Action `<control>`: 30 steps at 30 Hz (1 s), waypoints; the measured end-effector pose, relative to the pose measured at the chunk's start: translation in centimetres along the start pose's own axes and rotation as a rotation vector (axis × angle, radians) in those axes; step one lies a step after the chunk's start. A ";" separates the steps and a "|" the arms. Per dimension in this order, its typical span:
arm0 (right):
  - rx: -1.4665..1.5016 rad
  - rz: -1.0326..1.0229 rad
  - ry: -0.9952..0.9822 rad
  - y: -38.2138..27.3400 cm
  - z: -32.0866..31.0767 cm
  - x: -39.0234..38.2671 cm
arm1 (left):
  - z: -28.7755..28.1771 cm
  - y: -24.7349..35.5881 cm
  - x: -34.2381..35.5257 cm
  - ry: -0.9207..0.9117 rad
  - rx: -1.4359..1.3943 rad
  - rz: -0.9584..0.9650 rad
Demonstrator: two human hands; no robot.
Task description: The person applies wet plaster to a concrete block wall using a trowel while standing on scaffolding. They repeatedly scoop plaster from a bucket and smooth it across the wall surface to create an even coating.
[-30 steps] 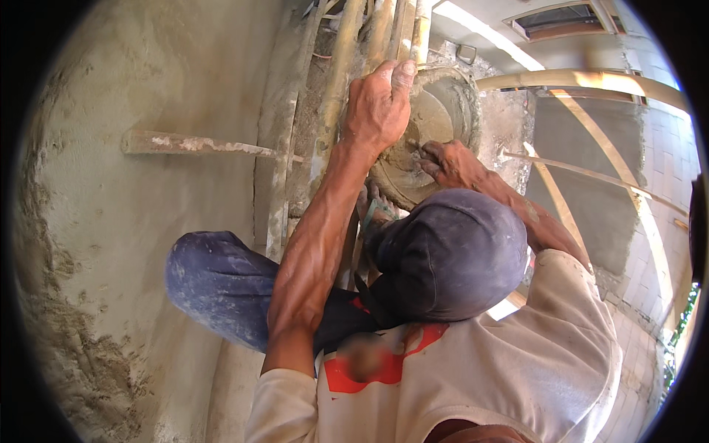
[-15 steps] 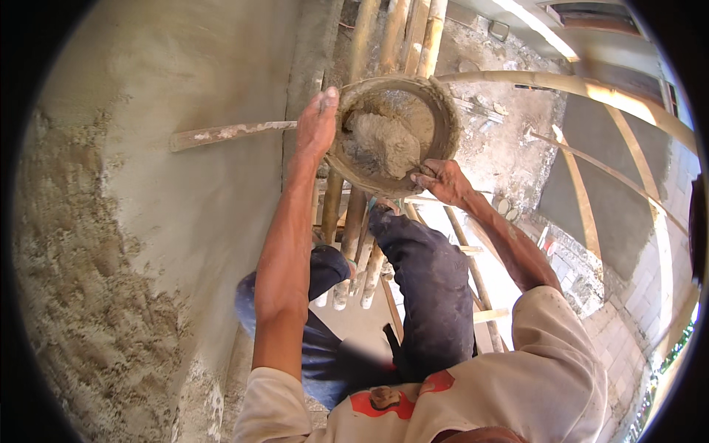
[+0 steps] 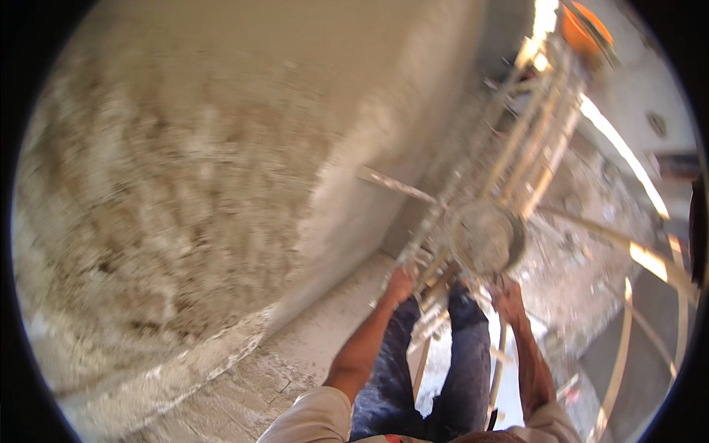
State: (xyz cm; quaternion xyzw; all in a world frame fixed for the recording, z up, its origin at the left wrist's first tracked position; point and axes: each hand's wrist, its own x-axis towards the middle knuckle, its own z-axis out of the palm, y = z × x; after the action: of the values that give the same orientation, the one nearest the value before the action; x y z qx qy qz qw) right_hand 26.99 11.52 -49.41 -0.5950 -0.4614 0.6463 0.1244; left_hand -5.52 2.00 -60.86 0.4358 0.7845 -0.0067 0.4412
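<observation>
A round, mortar-coated basin (image 3: 520, 235) sits low over the bamboo scaffold, with a lump of grey wet mortar (image 3: 489, 244) inside. My right hand (image 3: 507, 298) is at the basin's near right rim, its fingers closed there. To the left, apart from the basin, my left hand (image 3: 402, 283) is beside a long, narrow, mortar-smeared strip (image 3: 436, 221); blur hides its fingers and whether it grips the strip. Beyond that hand, a flat wooden piece (image 3: 395, 183) juts across the foot of the wall.
A plastered wall (image 3: 221, 184), rough in its lower part, fills the left. Bamboo poles (image 3: 528, 148) run to the far right, where an orange rounded object (image 3: 587, 29) shows. More bamboo (image 3: 613, 240) crosses the right side. My legs (image 3: 461, 354) are over gaps between poles.
The view has swung left, showing more rough wall. The basin has gone down and away from me. My left hand has let go of its rim; my right hand stays at it.
</observation>
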 end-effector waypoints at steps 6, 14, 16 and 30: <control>0.331 0.073 -0.033 -13.0 3.0 -11.0 | -3.7 -9.6 -23.7 -0.227 0.103 -0.157; 0.932 -0.310 -0.099 -32.4 5.6 -22.9 | -3.2 -13.3 -38.6 -0.420 -0.370 -0.067; 0.983 -0.527 -0.134 -37.1 6.1 -25.0 | -1.5 -16.9 -40.3 -0.371 -0.484 -0.079; -0.026 -1.361 0.461 -60.1 17.7 -12.2 | -7.3 -21.1 -47.6 0.033 -0.887 -0.272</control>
State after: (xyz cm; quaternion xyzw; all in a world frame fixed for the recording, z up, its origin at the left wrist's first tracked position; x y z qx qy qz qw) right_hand -8.80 27.59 0.96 -0.2982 -0.6995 0.2778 0.5870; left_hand -14.07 -40.49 -31.07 0.0983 0.7687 0.2785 0.5673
